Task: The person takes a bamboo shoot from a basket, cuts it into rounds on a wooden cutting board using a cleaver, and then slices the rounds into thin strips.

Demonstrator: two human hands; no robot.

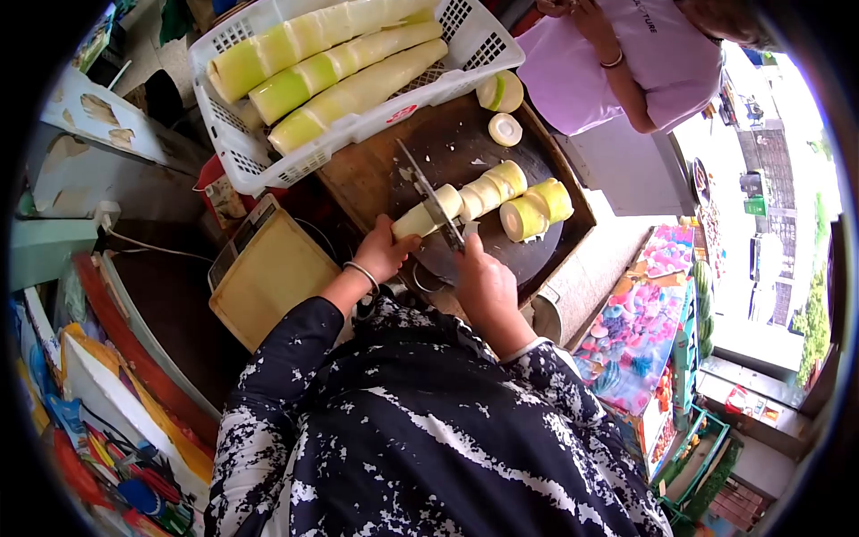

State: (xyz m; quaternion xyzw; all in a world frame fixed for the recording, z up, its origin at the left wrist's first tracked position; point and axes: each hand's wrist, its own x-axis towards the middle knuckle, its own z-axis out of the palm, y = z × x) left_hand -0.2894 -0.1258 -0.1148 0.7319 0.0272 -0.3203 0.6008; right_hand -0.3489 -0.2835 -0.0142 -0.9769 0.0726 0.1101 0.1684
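Wooden tray (358, 174): round board (461, 148) near right edge
Left hand (383, 253): gripping pale stalk (412, 222)
Right hand (487, 280): clamped around cleaver (428, 186) handle

Cream washed with pale green on the stalk piece (415, 220). Dull steel grey on the knife (436, 207). Yellow-green rind, whitish cut faces on the sliced pieces (537, 211). Bright lime fading to ivory in bands along the whole stalks (344, 70). White, pierced in a grid pattern, for the basket (483, 70); red on its label (403, 114). Blackish brown on the round board (537, 258); warmer brown on the wooden tray (358, 170). Yellowish tan on the flat pan (273, 279). Black, splashed irregularly with white, on the garment (420, 403). Silvery on the bangle (361, 275). Lilac with dark lettering on a co-worker's shirt (573, 76). Pink, blue and violet in a blotchy floral-like print on the cover (617, 336).
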